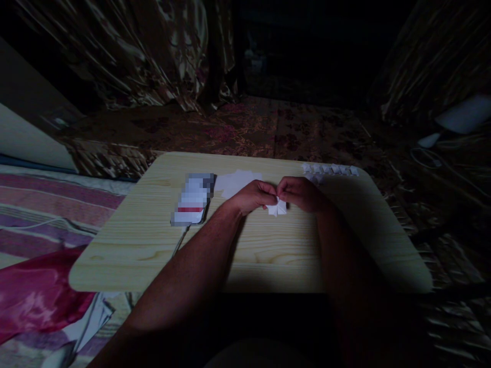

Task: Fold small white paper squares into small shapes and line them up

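Note:
My left hand and my right hand meet over the middle of a small pale wooden table. Both pinch a small folded white paper piece that hangs just below the fingertips, close to the tabletop. Fingers of both hands are curled tight together on it. A stack of white paper sheets lies just behind my left hand.
A phone with a cable lies left of my hands. A row of several small folded paper pieces sits at the table's far right edge. Patterned fabric and curtains surround the table; red cloth lies at the left.

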Tool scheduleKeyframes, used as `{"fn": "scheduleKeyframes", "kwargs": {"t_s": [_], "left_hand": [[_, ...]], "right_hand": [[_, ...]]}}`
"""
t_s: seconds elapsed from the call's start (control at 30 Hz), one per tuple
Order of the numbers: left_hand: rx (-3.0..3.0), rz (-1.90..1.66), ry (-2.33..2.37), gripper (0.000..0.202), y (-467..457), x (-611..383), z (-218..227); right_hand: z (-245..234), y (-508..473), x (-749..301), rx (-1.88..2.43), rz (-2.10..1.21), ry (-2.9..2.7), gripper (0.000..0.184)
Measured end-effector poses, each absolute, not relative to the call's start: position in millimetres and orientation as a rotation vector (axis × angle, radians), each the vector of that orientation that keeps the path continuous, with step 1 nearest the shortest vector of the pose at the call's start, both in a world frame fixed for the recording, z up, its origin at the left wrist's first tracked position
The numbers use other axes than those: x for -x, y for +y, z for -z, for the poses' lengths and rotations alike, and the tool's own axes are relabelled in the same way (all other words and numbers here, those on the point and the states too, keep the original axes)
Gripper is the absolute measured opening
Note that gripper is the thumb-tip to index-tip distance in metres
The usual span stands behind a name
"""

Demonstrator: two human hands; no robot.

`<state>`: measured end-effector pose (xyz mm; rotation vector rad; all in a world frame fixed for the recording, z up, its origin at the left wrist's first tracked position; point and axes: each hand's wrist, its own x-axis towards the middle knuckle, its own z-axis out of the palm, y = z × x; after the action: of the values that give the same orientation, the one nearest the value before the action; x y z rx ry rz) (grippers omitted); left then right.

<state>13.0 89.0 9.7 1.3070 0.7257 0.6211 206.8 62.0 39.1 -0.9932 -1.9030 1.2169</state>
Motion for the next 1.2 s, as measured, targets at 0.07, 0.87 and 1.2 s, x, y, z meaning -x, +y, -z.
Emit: {"fn": "scheduleKeyframes", "kwargs": {"t_s": [0.07,0.87,1.2], "left_hand": [[-1.304,-0.629,0.741,0.013,88,-14,-11],[-1.369,-0.669,0.825,0.01,86,-18,-11],[-1.365,-0.671,0.831,0.011,86,-18,-11]], "right_hand": [[-37,63,-206,0.993,-1.23,-1.87,0.014],[-29,66,-205,1.158,-1.028,-1.842,0.01],[-26,67,-205,1.168,-1.009,-1.825,0.009]]}}
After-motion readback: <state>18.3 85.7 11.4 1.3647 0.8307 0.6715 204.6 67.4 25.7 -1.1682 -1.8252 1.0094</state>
